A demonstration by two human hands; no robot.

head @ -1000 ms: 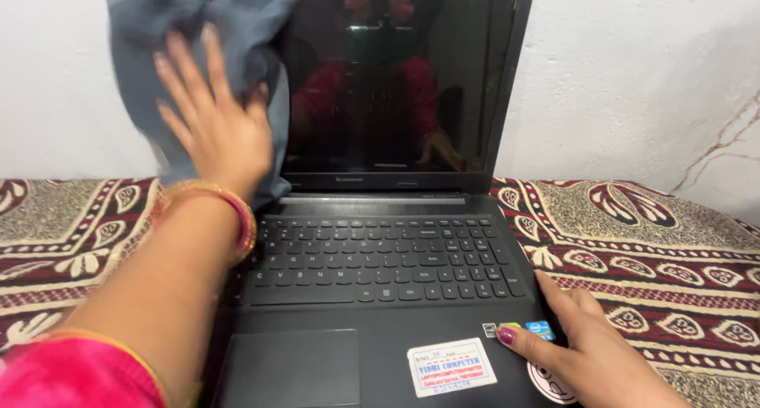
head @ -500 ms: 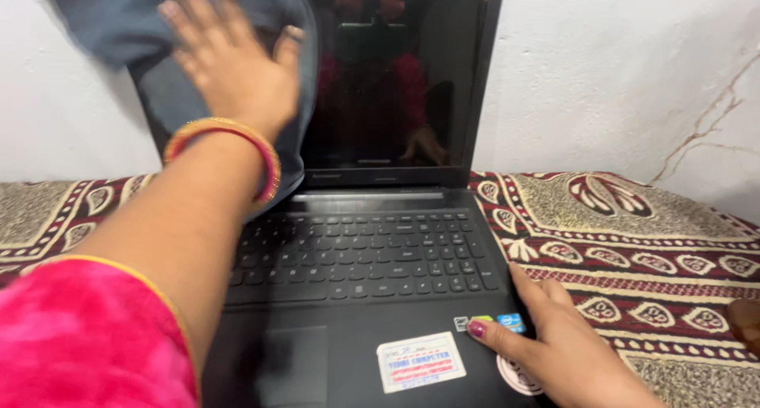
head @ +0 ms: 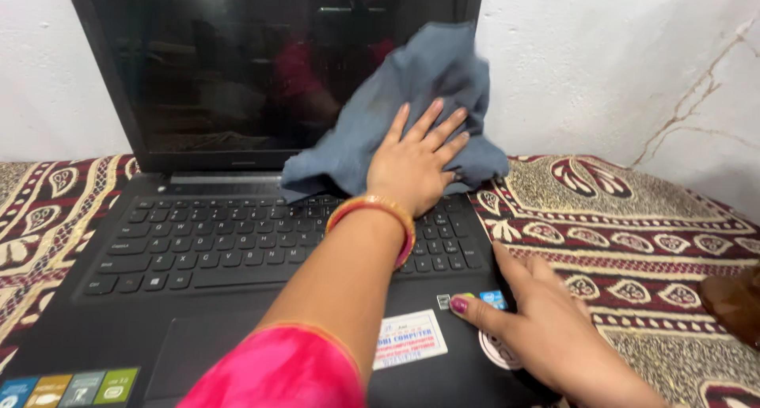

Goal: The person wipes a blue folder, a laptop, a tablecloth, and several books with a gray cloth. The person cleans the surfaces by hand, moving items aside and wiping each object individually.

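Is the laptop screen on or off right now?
Off, as far as it shows: the laptop screen is dark and only mirrors the room, while the left hand presses a grey cloth on it.

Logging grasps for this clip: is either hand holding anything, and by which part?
Left hand presses the grey cloth flat-palmed against the laptop screen's lower right. Right hand steadies the laptop's front-right corner.

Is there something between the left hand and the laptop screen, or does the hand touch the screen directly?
Yes. A grey cloth lies between the left hand and the laptop screen, at the screen's lower right corner. The hand presses flat on the cloth.
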